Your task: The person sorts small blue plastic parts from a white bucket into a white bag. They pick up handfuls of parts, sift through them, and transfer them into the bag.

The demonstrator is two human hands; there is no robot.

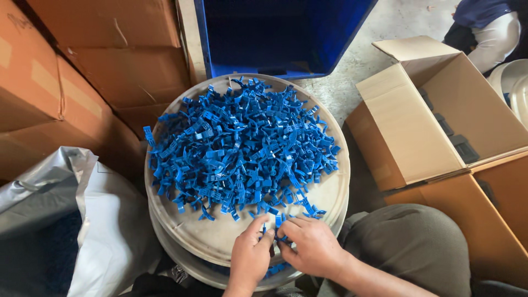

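Blue plastic clips (242, 148) lie heaped on a round pale tray (330, 192), directly ahead of both hands, with a few stragglers at the near rim under the fingertips.

Far left of the hands I note a grey sack (82, 220), open at the top, and stacked brown cartons (82, 66) beyond it.

The left hand (250, 256) rests on the tray's near edge, fingers curled and pinched on one or two clips. The right hand (311, 245) sits just beside it, touching it, fingers likewise closed around small blue pieces between the two hands. I cannot tell exactly how many pieces each holds.

Ahead of the heap stands a blue crate (275, 33). Right of the hands lies the person's knee in olive cloth (407, 247), then an open cardboard box (429, 121) with dark parts inside. Another person (489, 27) sits at far right, well apart.

My judgement: the clips are light, stiff and thin, probably prone to tangling in the heap. They are best taken singly by fingertip pinch at the flat body, from the loose edge nearest the hands rather than from the pile's centre.
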